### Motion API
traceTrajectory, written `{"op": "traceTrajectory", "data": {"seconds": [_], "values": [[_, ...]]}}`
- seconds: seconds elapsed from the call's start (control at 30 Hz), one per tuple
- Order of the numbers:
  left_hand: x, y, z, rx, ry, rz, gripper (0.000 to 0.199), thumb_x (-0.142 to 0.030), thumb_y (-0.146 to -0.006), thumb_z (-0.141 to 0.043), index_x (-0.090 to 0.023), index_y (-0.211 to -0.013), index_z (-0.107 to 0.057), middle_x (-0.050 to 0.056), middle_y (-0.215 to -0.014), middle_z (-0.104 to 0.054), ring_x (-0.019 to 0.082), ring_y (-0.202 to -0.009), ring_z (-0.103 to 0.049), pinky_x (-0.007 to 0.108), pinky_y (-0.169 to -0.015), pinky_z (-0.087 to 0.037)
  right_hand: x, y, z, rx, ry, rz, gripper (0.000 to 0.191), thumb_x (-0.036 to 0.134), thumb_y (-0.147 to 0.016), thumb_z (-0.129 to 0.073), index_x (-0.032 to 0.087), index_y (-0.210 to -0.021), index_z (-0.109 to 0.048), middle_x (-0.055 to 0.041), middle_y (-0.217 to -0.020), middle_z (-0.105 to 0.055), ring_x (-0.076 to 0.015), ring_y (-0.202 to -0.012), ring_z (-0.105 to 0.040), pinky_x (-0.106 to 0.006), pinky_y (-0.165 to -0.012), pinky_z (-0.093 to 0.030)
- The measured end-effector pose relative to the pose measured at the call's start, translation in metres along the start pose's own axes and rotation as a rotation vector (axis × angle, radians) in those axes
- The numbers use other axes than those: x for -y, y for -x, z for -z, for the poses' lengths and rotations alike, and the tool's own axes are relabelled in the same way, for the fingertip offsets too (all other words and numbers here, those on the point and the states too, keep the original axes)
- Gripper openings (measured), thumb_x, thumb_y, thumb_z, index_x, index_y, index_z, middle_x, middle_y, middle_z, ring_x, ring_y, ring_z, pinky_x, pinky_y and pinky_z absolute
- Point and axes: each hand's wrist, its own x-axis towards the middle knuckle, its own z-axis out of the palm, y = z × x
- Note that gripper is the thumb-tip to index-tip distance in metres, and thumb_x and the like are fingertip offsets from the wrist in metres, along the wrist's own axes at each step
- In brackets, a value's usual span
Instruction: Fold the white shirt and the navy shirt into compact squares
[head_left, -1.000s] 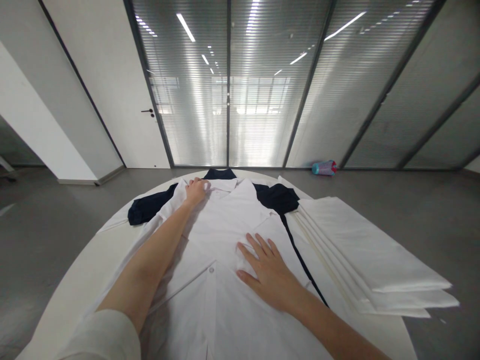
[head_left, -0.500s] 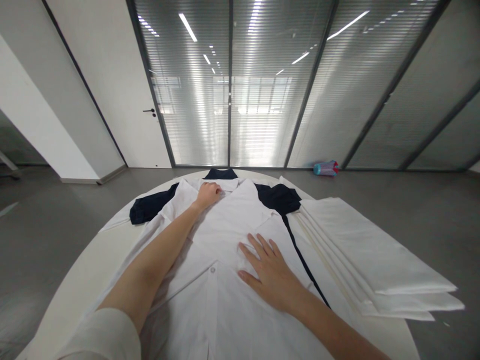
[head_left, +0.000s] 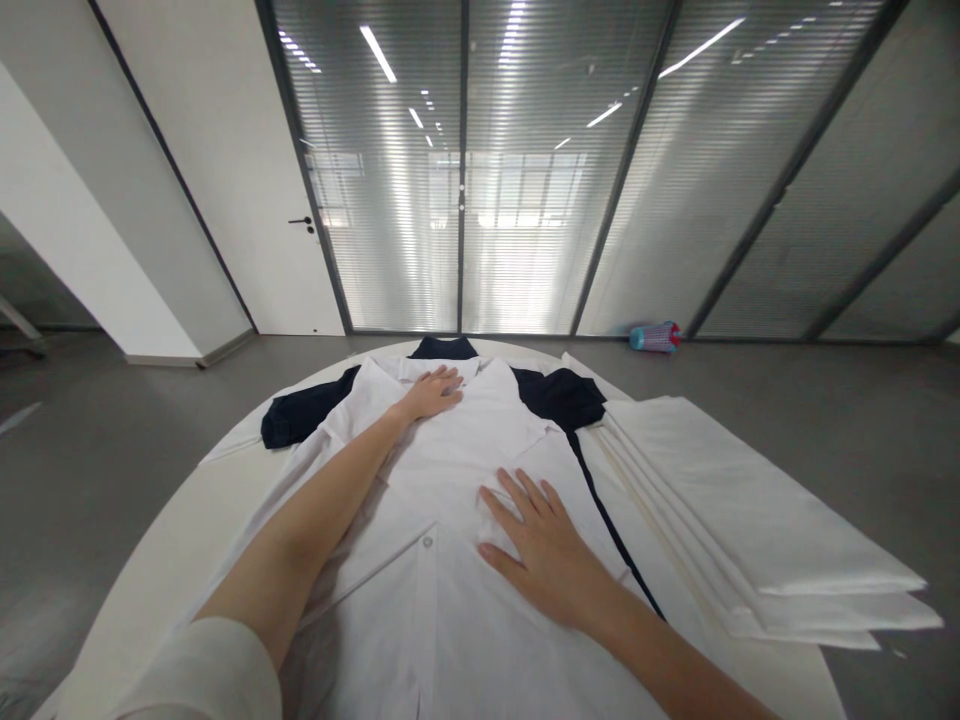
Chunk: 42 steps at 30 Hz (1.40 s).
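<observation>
A white button-front shirt [head_left: 450,470] lies spread on the round table, with its collar at the far side. My left hand [head_left: 431,393] rests flat on the shirt just below the collar, holding nothing. My right hand [head_left: 544,545] lies on the shirt's chest with its fingers spread, beside a white button [head_left: 427,541]. Dark navy fabric [head_left: 304,420] shows from under the shirt at both shoulders and beyond the collar. Whether it is one garment is hidden.
A stack of folded white cloth [head_left: 750,525] lies at the right of the shirt on the white round table [head_left: 157,590]. A teal and pink bottle [head_left: 655,337] lies on the grey floor by the glass wall with blinds. A white door [head_left: 225,170] stands at the left.
My left hand has slid right along the shirt towards the middle of the collar and now lies flatter. My right hand has barely moved. The view has shifted slightly.
</observation>
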Motion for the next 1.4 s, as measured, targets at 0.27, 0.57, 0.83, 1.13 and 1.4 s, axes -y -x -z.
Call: {"op": "traceTrajectory", "data": {"seconds": [0.27,0.57,0.83,1.13,1.4], "values": [[0.004,-0.003,-0.001,0.131,0.003,0.014,0.059,-0.052,-0.101,-0.031,-0.029,-0.155,-0.035,0.002,-0.166,-0.019,0.025,-0.154,-0.010,0.048,-0.123,-0.012,0.000,-0.001,0.000,0.004,-0.015,-0.009,0.069,0.064,-0.099,-0.032,0.026,-0.156,-0.035,-0.0110,-0.165,-0.020,-0.0343,-0.152,-0.012,-0.060,-0.120,-0.015],[0.002,0.000,-0.001,0.069,0.015,0.014,0.055,-0.049,-0.101,-0.035,-0.029,-0.152,-0.040,0.002,-0.164,-0.025,0.025,-0.153,-0.015,0.048,-0.122,-0.016,0.000,0.000,0.001,0.017,-0.013,-0.008,0.069,0.064,-0.099,-0.031,0.025,-0.156,-0.035,-0.0111,-0.165,-0.018,-0.0342,-0.152,-0.012,-0.060,-0.120,-0.014],[-0.007,0.005,0.001,-0.287,-0.065,0.285,0.055,-0.048,-0.101,-0.034,-0.023,-0.149,-0.045,0.010,-0.161,-0.033,0.030,-0.152,-0.019,0.052,-0.121,-0.018,0.001,-0.001,0.003,0.031,-0.012,-0.016,0.068,0.064,-0.099,-0.032,0.026,-0.156,-0.034,-0.0108,-0.165,-0.018,-0.0340,-0.152,-0.011,-0.060,-0.121,-0.014],[-0.001,0.003,-0.002,-0.081,-0.087,0.491,0.069,-0.058,-0.097,-0.032,-0.018,-0.153,-0.038,0.019,-0.161,-0.030,0.040,-0.148,-0.024,0.061,-0.117,-0.017,0.000,-0.001,0.000,0.008,-0.014,-0.003,0.069,0.065,-0.098,-0.032,0.026,-0.155,-0.036,-0.0112,-0.164,-0.020,-0.0344,-0.152,-0.013,-0.061,-0.120,-0.016],[0.000,0.006,-0.005,-0.157,-0.099,0.452,0.067,-0.057,-0.098,-0.034,-0.019,-0.152,-0.039,0.018,-0.161,-0.029,0.040,-0.149,-0.021,0.063,-0.117,-0.016,-0.001,-0.001,-0.001,0.003,-0.009,-0.006,0.068,0.064,-0.099,-0.033,0.026,-0.155,-0.036,-0.0108,-0.164,-0.020,-0.0345,-0.152,-0.013,-0.060,-0.120,-0.016]]}}
